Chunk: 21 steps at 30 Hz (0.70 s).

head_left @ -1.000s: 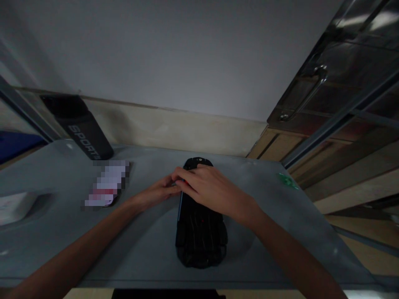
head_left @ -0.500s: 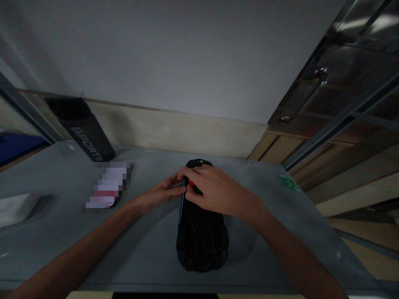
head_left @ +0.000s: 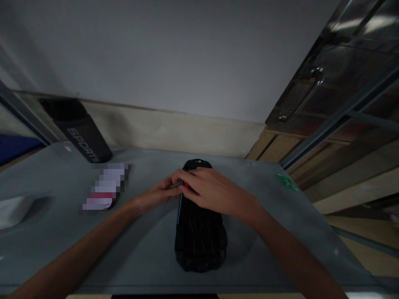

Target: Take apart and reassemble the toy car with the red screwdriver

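A black toy car point(head_left: 201, 238), apparently underside up with its wheels showing, lies lengthwise on the grey table point(head_left: 149, 245). My right hand point(head_left: 212, 189) reaches over the car's far half, its fingers pinched on a small red piece point(head_left: 186, 184) that is mostly covered. At the car's left edge, my left hand point(head_left: 160, 193) has thumb and fingers closed toward each other, meeting the right fingertips. A thin pale glint shows between them, too small to name. Both hands hide part of the car.
A dark bottle marked SPORT point(head_left: 82, 135) stands at the back left, near a blurred-out phone-like item point(head_left: 107, 182). A white object point(head_left: 14, 211) lies at the left edge, a green crumpled piece point(head_left: 287, 181) at the right. A wall point(head_left: 174, 131) borders the table's back.
My right fingertips have shifted slightly left with the red piece, toward the car's left edge and my left fingers. The whole view has drifted a little; the car stays in place.
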Available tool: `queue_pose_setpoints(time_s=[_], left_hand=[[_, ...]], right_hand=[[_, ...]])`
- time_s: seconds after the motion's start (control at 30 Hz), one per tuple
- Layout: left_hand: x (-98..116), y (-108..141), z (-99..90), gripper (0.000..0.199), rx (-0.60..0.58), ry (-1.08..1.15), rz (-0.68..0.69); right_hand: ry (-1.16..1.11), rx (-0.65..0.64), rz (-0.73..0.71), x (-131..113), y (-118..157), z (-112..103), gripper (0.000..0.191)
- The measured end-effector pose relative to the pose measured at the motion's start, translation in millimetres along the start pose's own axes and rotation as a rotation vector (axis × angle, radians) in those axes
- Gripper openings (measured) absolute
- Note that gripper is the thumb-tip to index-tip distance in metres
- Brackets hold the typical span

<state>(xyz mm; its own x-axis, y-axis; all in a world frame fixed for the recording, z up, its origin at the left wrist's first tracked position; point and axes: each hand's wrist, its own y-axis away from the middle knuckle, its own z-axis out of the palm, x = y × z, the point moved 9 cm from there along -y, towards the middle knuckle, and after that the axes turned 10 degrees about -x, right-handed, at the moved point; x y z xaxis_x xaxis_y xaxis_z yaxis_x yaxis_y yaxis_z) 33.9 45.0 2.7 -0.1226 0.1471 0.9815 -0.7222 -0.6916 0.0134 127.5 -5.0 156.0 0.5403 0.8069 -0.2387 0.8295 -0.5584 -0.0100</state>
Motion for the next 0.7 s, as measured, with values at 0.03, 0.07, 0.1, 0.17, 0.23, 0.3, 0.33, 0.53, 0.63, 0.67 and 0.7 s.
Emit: queue_pose_setpoints(time_s=[0.03,0.07,0.1,0.17,0.23,0.3,0.33,0.53,0.63,0.67,0.7], left_hand=[[1,0,-0.1,0.049,0.016,0.015,0.0],[3,1,-0.1,0.05,0.036,0.033,0.002],[5,1,0.9,0.052,0.046,0.044,0.003],[7,1,3.6,0.055,0.046,0.047,-0.003],[7,1,4.3,0.058,0.041,0.055,-0.014],[3,1,2.4,0.064,0.038,0.077,-0.017],[2,0,0.0,0.067,0.047,0.089,-0.005],[-12,0,-8.2,0.086,0.062,0.089,-0.073],[-11,2,-7.8,0.087,0.06,0.058,-0.102],[-10,2,-7.2,0.088,0.054,0.049,-0.103],[-8,2,-6.7,0.088,0.049,0.039,-0.098]], right_hand=[[0.016,-0.009,0.043,4,-1,2,0.021],[0.034,-0.009,0.089,7,-1,2,0.023],[0.049,0.0,0.121,9,-1,3,0.023],[0.047,0.029,0.111,7,-2,2,0.019],[0.021,0.046,0.056,1,-3,1,0.019],[-0.013,0.055,0.041,2,-1,-3,0.017],[-0.044,0.071,0.054,7,1,-8,0.014],[-0.22,0.442,0.338,96,59,-52,0.033],[-0.215,0.404,0.473,143,82,-23,0.042],[-0.217,0.332,0.503,155,84,-4,0.043],[-0.208,0.234,0.522,163,83,18,0.044]])
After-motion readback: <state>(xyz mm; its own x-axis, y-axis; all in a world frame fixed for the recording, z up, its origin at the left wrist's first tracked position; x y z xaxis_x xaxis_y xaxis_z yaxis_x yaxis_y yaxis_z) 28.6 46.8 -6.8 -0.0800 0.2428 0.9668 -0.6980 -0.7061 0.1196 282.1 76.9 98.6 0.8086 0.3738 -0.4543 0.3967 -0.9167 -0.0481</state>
